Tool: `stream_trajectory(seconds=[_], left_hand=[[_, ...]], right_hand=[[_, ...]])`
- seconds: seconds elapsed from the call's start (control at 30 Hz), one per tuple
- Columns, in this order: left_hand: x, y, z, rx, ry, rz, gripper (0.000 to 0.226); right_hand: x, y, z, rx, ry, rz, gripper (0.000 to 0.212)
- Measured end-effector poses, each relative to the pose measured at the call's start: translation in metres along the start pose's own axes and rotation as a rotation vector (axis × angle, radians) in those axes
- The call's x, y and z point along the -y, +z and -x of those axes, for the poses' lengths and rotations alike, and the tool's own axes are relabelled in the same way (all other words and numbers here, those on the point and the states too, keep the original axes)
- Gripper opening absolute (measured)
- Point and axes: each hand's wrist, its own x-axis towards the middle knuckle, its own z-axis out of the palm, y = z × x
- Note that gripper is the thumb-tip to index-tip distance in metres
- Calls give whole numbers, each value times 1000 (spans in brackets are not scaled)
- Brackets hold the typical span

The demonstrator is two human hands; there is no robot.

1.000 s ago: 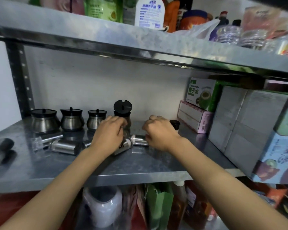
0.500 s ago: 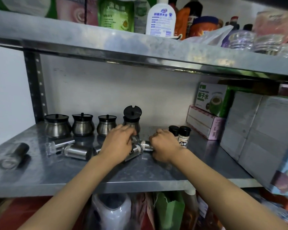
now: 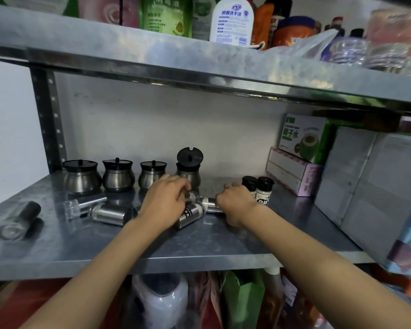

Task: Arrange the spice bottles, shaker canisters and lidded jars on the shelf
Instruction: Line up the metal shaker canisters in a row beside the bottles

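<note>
On the steel shelf (image 3: 223, 243) my left hand (image 3: 164, 203) is closed over a steel shaker canister (image 3: 191, 214) that lies on its side, label up. My right hand (image 3: 235, 201) grips a second lying canister (image 3: 210, 205), end to end with the first. Two black-capped spice bottles (image 3: 263, 189) stand upright just behind my right hand. Along the back wall stand three lidded steel jars (image 3: 118, 175); a fourth jar (image 3: 189, 173) has its lid tipped up. More canisters lie at the left: a steel one (image 3: 109, 213), a clear-capped one (image 3: 81, 205) and a dark one (image 3: 19, 219).
Cardboard boxes (image 3: 365, 176) and a pink box (image 3: 292, 172) with a green carton (image 3: 304, 138) on it fill the shelf's right end. The upper shelf (image 3: 199, 65) hangs low overhead, loaded with bottles. A shelf post (image 3: 48, 119) stands at the back left. Bags and a container sit below.
Both hands have stayed on the two lying canisters. The view has turned a little to the left, and the two upright spice bottles now show fully behind my right hand.
</note>
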Motion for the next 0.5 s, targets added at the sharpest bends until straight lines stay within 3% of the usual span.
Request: stream_trajectory(seconds=[0.5], left_hand=[[-9,12,2,66,16,-39,19]], right_hand=[[-27,-23,-4,-147,45,-277,37]])
